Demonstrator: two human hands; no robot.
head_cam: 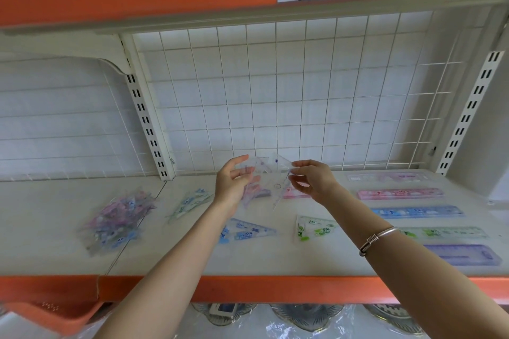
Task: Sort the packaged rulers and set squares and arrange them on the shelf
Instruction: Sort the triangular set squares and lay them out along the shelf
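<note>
Beneath your left hand (234,187) and right hand (314,181), the shelf (261,261) carries sorted rulers (416,212) rightward. Both hands pinch a clear set-square packet (271,184) between them: probably light, stiff, slippery, so grip its edges firmly.

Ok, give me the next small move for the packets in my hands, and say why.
Probably pull the packets apart, then lay one down by colour. The left hand and right hand both hold clear packets together above the shelf; a blue set square and a green set square already lie singly, and a mixed pile waits.
</note>
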